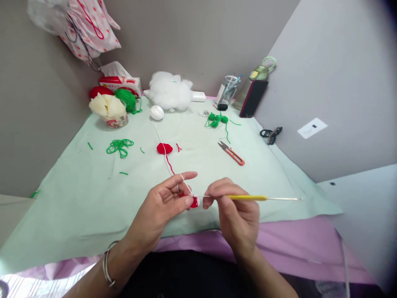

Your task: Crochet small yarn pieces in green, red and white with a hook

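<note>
Between thumb and fingers, my left hand (166, 201) pinches a small red crochet piece (194, 202) with a white stitched edge. White yarn (159, 133) runs from a white yarn ball (156, 112) over my raised left index finger to the piece. My right hand (236, 211) grips a double-ended crochet hook (248, 198) by its yellow handle. One metal tip of the hook meets the white edge of the piece; the other points right. A red crocheted piece (164, 148) lies beyond my left hand, its red tail leading toward that hand.
Orange thread snips (231, 153) lie to the right. Loose green yarn (120, 147) is at left, small green pieces (218, 120) at back right. White stuffing (170, 91), a tissue box (120, 85), a glass jar (228, 90), a phone (253, 98) and a bottle (245, 92) stand along the back.
</note>
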The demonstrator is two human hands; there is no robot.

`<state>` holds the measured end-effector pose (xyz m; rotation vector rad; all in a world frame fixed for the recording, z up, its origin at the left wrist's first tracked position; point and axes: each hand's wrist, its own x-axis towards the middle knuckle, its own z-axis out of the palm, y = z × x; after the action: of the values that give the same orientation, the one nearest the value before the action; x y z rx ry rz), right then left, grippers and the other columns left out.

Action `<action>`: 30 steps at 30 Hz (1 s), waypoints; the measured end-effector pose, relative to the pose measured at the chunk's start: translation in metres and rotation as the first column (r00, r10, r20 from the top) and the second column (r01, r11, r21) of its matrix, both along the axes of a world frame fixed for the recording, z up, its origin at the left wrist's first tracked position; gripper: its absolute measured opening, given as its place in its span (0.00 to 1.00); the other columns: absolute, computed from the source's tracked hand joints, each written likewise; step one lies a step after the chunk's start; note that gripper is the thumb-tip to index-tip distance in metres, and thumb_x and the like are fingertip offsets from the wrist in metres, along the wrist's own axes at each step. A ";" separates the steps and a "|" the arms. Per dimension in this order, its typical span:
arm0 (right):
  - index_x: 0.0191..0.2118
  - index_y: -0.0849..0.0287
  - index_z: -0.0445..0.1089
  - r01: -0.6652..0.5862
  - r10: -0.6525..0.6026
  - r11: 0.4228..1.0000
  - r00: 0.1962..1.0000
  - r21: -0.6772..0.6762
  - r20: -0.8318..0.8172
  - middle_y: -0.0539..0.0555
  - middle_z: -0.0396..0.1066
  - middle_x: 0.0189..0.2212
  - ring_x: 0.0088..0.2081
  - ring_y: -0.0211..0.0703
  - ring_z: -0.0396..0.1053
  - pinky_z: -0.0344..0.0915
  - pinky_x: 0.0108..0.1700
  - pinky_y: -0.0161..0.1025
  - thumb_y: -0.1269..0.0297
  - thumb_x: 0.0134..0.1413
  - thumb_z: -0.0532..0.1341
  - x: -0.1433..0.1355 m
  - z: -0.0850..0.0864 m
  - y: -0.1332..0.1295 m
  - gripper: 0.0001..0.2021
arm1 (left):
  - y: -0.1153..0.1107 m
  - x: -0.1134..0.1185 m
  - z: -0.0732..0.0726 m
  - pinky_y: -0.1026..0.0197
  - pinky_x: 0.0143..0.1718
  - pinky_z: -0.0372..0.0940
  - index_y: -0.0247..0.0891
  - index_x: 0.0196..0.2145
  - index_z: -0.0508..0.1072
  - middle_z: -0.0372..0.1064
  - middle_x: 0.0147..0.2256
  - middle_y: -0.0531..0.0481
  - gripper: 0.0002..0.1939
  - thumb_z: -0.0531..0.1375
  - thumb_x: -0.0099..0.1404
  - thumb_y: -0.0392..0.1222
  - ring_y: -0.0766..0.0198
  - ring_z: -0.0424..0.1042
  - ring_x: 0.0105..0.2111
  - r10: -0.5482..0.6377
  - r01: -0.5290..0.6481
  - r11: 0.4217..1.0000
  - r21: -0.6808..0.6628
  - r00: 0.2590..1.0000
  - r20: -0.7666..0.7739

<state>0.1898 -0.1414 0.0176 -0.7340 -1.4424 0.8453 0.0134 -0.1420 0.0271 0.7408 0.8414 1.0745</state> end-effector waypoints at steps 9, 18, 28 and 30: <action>0.56 0.50 0.78 0.118 -0.218 0.948 0.918 0.297 0.331 0.57 0.77 0.47 0.46 0.45 0.77 0.77 0.43 0.41 0.77 0.64 0.64 -0.010 -0.012 -0.007 0.20 | -0.005 0.015 -0.004 0.67 0.47 0.69 0.51 0.53 0.82 0.74 0.35 0.55 0.23 0.74 0.61 0.42 0.67 0.74 0.40 0.077 -0.076 0.997 -0.016 0.994 0.072; 0.43 0.53 0.80 0.003 -0.016 0.995 0.992 -0.104 -0.122 0.53 0.77 0.36 0.31 0.40 0.73 0.73 0.34 0.40 0.67 0.70 0.60 -0.005 -0.006 0.006 0.09 | 0.003 0.009 -0.005 0.71 0.38 0.66 0.42 0.48 0.85 0.72 0.32 0.53 0.15 0.72 0.62 0.40 0.72 0.68 0.31 0.036 -0.022 0.995 -0.098 0.990 0.139; 0.44 0.52 0.81 -0.081 0.072 0.990 0.994 -0.114 -0.081 0.54 0.79 0.38 0.41 0.43 0.76 0.75 0.41 0.41 0.66 0.69 0.63 -0.007 -0.007 0.007 0.08 | -0.002 0.013 -0.003 0.61 0.50 0.68 0.51 0.56 0.80 0.73 0.36 0.53 0.24 0.73 0.62 0.38 0.65 0.73 0.41 -0.012 0.012 1.000 -0.001 0.998 0.055; 0.44 0.52 0.81 -0.134 0.111 0.978 0.983 -0.160 -0.148 0.54 0.79 0.38 0.38 0.41 0.75 0.74 0.39 0.39 0.65 0.69 0.62 -0.004 -0.008 0.008 0.08 | -0.001 0.013 -0.001 0.60 0.51 0.68 0.50 0.57 0.79 0.72 0.36 0.53 0.26 0.72 0.62 0.38 0.63 0.73 0.42 -0.014 0.015 1.000 -0.005 0.998 0.068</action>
<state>0.1853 -0.1332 0.0092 -0.7039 -1.3129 1.1045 0.0261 -0.1434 0.0259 0.7009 0.7796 1.0783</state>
